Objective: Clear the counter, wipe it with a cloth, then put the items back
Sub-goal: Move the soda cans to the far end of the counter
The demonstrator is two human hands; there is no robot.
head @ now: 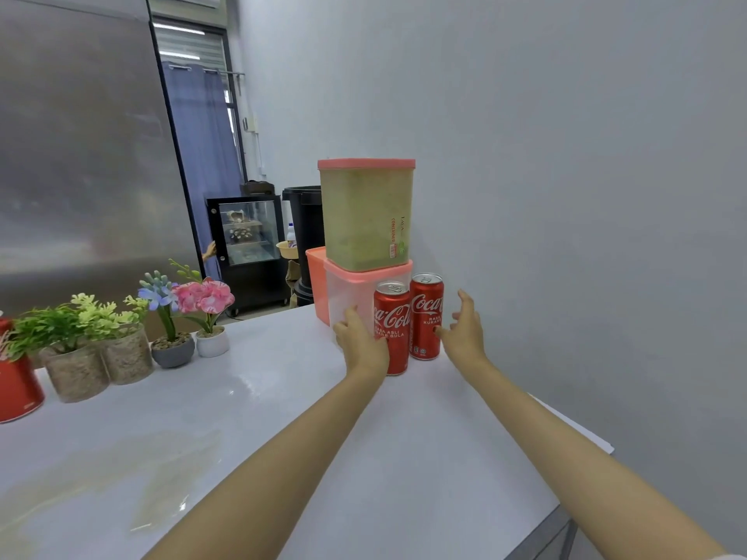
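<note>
Red cans (425, 317) stand on the worktop (242, 438). Left grip (359, 341) sits loose and apart at their nine o'clock. Right grip (465, 329) is spread wide at three.

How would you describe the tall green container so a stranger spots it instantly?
On the white counter, go to the far end by the grey wall. The container stands there atop a low clear box; unlike its neighbours, it is tall and greenish.

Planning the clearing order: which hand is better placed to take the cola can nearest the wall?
Right. The right hand is open beside the wall-side can; the left hand sits across at the other can.
</note>
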